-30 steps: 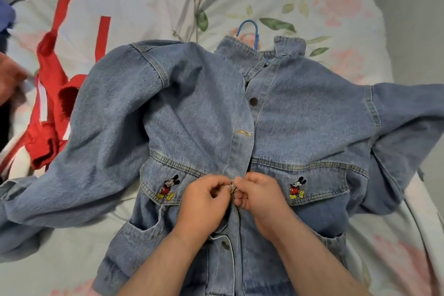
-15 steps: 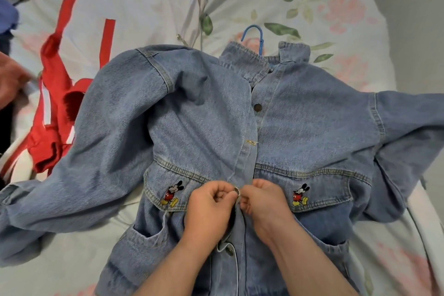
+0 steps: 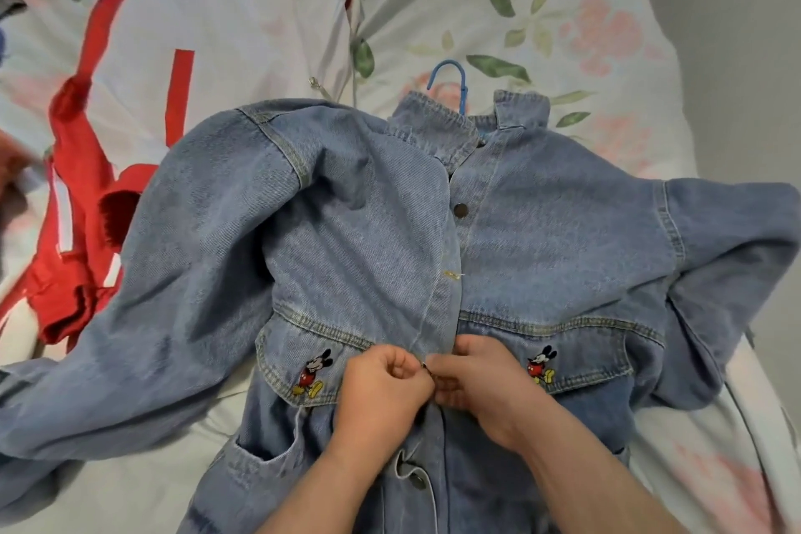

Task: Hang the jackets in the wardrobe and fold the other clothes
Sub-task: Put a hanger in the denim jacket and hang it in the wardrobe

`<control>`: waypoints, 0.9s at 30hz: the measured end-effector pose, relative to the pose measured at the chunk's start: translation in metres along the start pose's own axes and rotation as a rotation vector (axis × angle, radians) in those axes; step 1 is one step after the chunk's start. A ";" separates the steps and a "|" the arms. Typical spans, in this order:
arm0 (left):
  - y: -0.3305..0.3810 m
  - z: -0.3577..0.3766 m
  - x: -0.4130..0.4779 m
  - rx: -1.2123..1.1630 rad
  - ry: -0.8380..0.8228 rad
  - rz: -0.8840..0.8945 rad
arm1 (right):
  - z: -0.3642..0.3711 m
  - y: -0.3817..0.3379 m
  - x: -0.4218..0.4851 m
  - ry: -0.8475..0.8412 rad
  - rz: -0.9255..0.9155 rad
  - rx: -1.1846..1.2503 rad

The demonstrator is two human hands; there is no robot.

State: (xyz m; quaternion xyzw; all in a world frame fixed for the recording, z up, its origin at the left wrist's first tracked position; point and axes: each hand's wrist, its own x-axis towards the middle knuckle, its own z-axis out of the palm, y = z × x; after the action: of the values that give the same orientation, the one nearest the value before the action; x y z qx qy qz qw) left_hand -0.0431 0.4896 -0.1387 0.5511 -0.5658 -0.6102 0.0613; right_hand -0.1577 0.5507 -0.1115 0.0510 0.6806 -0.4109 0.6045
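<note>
A red garment [image 3: 82, 238] lay on the bed [image 3: 563, 13]. Beside it, your faded denim jacket [image 3: 368, 230] was spread face-up, a cartoon mouse on each chest flap and a blue hanger hook [image 3: 455, 87] at its collar. Your left hand [image 3: 381, 390] and right hand [image 3: 485, 386] pinched its front edges together.

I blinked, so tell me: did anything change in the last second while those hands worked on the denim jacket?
Almost nothing. The left hand and right hand still pinch the jacket front at the same button; less of it shows now. The hanger and red garment lie unmoved.
</note>
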 end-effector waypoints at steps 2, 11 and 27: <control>-0.004 0.001 0.000 -0.019 0.019 0.010 | 0.003 0.002 0.001 0.039 -0.042 -0.033; -0.011 0.000 0.000 -0.181 0.020 -0.020 | 0.013 0.006 -0.002 0.118 -0.068 0.007; -0.012 -0.011 0.004 -0.383 -0.124 -0.124 | 0.004 0.007 -0.001 0.128 -0.033 -0.144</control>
State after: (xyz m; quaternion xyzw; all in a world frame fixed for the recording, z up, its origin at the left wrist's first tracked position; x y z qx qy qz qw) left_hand -0.0299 0.4840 -0.1476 0.5247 -0.4073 -0.7418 0.0923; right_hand -0.1509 0.5533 -0.1138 0.0223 0.7463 -0.3667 0.5551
